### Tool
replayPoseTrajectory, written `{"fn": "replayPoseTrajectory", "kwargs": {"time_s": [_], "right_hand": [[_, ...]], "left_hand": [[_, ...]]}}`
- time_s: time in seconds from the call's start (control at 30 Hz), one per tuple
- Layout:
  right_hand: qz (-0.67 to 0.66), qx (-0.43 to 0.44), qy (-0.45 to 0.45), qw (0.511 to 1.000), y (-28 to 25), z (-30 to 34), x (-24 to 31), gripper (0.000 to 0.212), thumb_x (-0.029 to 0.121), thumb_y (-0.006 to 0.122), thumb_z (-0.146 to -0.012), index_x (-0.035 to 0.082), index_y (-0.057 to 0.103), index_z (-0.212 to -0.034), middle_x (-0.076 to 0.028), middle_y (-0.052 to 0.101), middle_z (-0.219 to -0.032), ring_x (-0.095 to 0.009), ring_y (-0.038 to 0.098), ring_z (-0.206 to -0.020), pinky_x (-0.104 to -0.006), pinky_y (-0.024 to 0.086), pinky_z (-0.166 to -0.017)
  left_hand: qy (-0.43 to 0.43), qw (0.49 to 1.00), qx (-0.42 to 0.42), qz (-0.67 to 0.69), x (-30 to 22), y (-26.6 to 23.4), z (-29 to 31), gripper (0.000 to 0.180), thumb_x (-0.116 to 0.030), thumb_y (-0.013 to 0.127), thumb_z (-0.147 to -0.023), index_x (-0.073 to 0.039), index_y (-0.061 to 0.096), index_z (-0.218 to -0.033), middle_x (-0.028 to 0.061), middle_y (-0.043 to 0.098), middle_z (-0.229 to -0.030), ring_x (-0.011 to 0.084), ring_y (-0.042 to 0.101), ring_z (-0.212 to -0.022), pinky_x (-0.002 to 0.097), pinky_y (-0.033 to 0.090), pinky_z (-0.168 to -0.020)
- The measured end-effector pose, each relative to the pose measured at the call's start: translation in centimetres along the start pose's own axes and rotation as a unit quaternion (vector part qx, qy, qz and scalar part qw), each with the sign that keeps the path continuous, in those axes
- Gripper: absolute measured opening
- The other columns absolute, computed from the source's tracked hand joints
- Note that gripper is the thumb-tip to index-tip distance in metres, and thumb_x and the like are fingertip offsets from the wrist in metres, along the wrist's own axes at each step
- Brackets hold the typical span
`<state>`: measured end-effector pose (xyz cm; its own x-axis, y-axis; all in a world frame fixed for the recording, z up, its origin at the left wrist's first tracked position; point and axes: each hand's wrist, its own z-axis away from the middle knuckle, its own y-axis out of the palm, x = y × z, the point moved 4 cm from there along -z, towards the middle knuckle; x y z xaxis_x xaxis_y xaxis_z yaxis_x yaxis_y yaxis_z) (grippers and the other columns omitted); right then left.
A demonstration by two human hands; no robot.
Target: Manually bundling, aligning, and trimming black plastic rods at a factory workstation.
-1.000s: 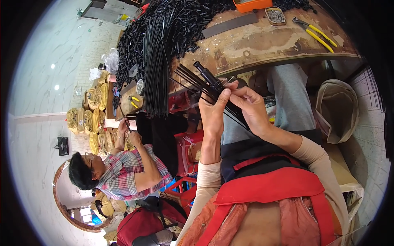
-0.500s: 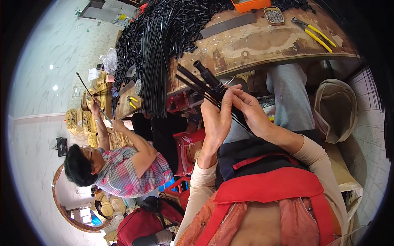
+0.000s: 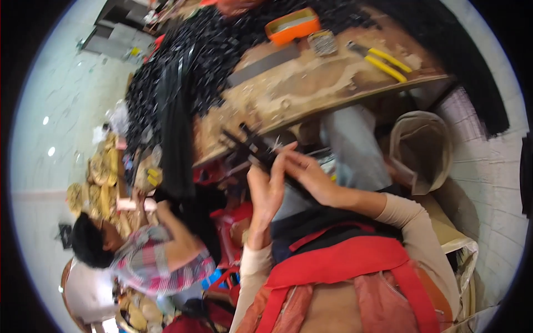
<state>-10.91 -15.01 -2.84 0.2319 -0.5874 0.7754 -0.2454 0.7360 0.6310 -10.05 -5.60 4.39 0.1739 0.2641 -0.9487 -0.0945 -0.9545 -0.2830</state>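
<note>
Black rods in the closed grip of both hands, left and right, just below the wooden bench edge.

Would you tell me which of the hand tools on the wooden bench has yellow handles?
The pliers at the bench's right end, with two long yellow handles. The flat grey metal bar and orange tray beside them have none.

- A worn wooden table stood at twelve o'clock.
- Yellow-handled pliers and an orange tray lay on it.
- A co-worker crouched at eight o'clock.
</note>
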Motion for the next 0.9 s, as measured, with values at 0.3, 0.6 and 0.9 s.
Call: {"fn": "replayPoseTrajectory", "kwargs": {"time_s": [0.3,0.6,0.9], "right_hand": [[0.809,-0.292,-0.247,0.446,-16.3,-1.7,19.0,0.053,0.028,0.072,-0.077,0.002,0.056,-0.120,-0.018,0.051,-0.118,-0.037,0.047,-0.111,-0.0475,0.038,-0.095],[0.516,-0.233,-0.300,0.768,-19.3,-1.1,21.0,0.024,0.021,0.057,-0.093,-0.001,0.055,-0.101,-0.010,0.057,-0.091,-0.019,0.055,-0.086,-0.0295,0.044,-0.077],[0.579,0.114,-0.076,0.803,-4.8,6.0,13.5,0.029,0.016,0.055,-0.094,0.002,0.056,-0.119,-0.018,0.062,-0.093,-0.030,0.062,-0.082,-0.0357,0.048,-0.073]], "left_hand": [[-0.049,0.971,0.068,0.223,2.2,1.8,-0.5,0.014,-0.009,0.052,-0.097,-0.001,0.045,-0.106,0.0077,0.052,-0.071,0.0177,0.055,-0.063,0.0361,0.052,-0.065],[-0.092,0.928,0.110,0.343,2.6,3.3,-0.3,0.041,-0.026,0.066,-0.090,-0.003,0.043,-0.116,0.0000,0.039,-0.067,0.0092,0.035,-0.053,0.0253,0.031,-0.050],[-0.121,0.952,0.018,0.281,2.1,1.6,1.1,0.014,-0.007,0.064,-0.090,0.000,0.062,-0.102,-0.0031,0.051,-0.065,0.0038,0.043,-0.054,0.0208,0.032,-0.050]]}}
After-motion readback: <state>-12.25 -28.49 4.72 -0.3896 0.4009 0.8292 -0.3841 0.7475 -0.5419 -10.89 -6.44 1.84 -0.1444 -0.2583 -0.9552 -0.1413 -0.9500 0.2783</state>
